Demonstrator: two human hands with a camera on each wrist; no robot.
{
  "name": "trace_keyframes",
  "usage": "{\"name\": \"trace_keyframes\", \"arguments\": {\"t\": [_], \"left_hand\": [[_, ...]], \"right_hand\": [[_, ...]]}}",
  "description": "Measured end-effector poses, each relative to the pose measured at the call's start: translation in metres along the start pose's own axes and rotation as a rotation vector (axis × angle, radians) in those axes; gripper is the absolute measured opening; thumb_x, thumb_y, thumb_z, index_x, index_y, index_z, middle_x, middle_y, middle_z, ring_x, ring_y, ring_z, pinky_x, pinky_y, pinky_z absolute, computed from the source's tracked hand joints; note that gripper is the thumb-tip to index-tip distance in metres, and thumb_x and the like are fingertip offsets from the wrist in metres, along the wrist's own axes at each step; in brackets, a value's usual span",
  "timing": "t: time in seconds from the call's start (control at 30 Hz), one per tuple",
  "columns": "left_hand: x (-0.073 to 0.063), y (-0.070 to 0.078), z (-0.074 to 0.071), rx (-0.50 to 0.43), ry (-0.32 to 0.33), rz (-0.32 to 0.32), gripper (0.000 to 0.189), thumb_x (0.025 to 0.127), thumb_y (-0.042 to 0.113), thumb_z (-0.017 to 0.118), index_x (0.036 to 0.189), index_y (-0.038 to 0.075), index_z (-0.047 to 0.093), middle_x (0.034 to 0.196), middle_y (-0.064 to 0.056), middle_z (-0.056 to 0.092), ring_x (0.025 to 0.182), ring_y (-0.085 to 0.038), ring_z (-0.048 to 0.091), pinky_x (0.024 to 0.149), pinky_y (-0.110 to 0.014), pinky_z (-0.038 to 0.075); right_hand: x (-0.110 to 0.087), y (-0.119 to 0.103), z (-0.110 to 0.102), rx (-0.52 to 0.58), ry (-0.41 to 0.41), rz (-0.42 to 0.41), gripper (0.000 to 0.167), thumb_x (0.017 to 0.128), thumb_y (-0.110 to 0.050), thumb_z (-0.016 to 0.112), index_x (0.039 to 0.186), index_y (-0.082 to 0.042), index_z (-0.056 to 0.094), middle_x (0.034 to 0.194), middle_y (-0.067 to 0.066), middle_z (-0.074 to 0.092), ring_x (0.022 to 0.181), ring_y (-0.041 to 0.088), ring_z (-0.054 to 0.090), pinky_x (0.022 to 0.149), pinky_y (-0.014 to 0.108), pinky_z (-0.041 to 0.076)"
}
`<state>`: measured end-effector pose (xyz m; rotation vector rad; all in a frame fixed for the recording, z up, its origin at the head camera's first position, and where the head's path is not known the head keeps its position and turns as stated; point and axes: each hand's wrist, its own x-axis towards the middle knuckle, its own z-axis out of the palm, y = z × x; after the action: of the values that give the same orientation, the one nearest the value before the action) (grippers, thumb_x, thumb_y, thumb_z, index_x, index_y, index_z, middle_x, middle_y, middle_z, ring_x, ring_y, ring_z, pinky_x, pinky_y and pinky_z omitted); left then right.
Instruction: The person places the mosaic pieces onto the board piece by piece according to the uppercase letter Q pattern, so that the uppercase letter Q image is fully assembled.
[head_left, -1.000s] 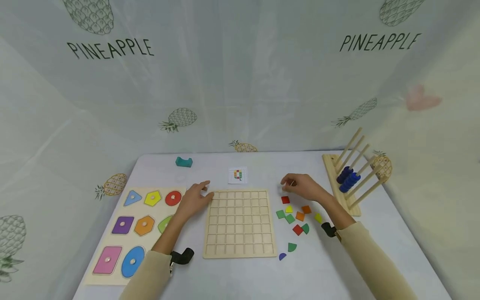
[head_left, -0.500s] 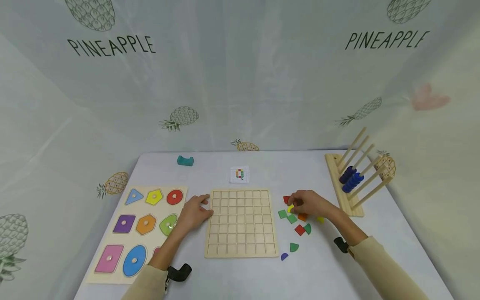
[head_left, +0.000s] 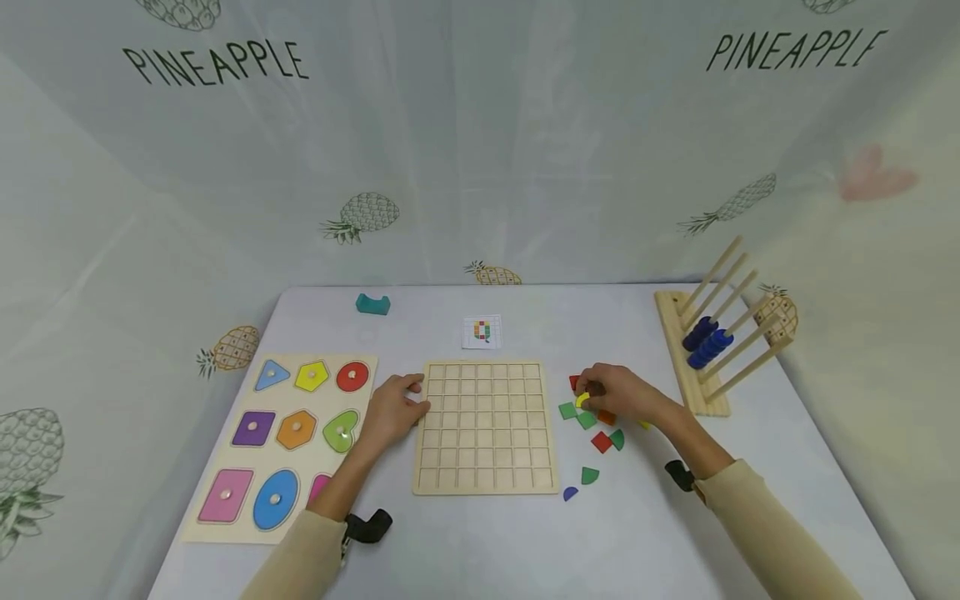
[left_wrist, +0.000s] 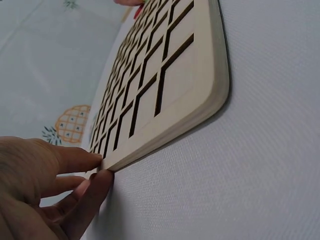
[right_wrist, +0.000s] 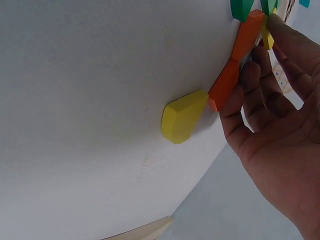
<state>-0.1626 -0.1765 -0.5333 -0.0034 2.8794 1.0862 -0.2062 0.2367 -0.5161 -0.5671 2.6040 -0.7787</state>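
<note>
My left hand (head_left: 392,408) rests at the left edge of a square wooden grid board (head_left: 486,429); its thumb and index finger touch that edge in the left wrist view. On the board's right side, my right hand (head_left: 618,392) pinches a small yellow puzzle piece (right_wrist: 268,35) between thumb and fingertips, low over the table. Around it lie a red square (head_left: 602,442), green squares (head_left: 567,411), orange pieces (right_wrist: 225,85), green quarter-round pieces (head_left: 590,476) and a purple half-round piece (head_left: 571,493). A second yellow piece (right_wrist: 182,117) lies under the right wrist.
A pattern card (head_left: 482,332) lies behind the board. To the left is a knobbed shape puzzle (head_left: 281,450), partly under the left forearm. A peg stand (head_left: 693,358) with blue beads stands at the right. A teal block (head_left: 372,304) sits near the back edge.
The right hand has come down from behind the loose pieces onto the yellow one and taken hold of it. The left hand stays at the board's edge. The head view has tipped downward slightly.
</note>
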Motion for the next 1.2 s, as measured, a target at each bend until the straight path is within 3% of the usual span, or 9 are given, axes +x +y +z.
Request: {"name": "trace_keyframes", "arguments": {"t": [0.4, 0.9, 1.2], "left_hand": [[0.0, 0.0, 0.003, -0.013, 0.036, -0.02, 0.047, 0.084, 0.016, 0.077, 0.128, 0.004, 0.067, 0.096, 0.0, 0.065, 0.072, -0.007, 0.066, 0.064, -0.027, 0.048], [-0.001, -0.005, 0.005, -0.113, 0.012, -0.096, 0.048, 0.084, 0.015, 0.077, 0.13, 0.008, 0.067, 0.097, 0.0, 0.066, 0.057, -0.006, 0.062, 0.059, -0.025, 0.046], [0.001, -0.005, 0.005, -0.134, 0.013, -0.098, 0.048, 0.085, 0.014, 0.076, 0.131, 0.008, 0.066, 0.099, -0.001, 0.066, 0.058, -0.006, 0.063, 0.056, -0.025, 0.049]], "right_hand": [[-0.002, -0.008, 0.0, -0.024, 0.003, 0.015, 0.012, 0.088, -0.013, 0.077, 0.099, -0.017, 0.074, 0.089, -0.003, 0.059, 0.077, 0.016, 0.051, 0.066, 0.028, 0.047], [-0.006, -0.009, 0.001, -0.028, -0.011, 0.015, 0.01, 0.09, -0.013, 0.075, 0.098, -0.018, 0.073, 0.099, -0.004, 0.067, 0.083, 0.016, 0.054, 0.072, 0.03, 0.05], [-0.004, -0.011, 0.0, -0.028, -0.008, 0.008, 0.01, 0.091, -0.012, 0.073, 0.098, -0.018, 0.072, 0.091, -0.006, 0.064, 0.082, 0.015, 0.054, 0.072, 0.031, 0.05]]}}
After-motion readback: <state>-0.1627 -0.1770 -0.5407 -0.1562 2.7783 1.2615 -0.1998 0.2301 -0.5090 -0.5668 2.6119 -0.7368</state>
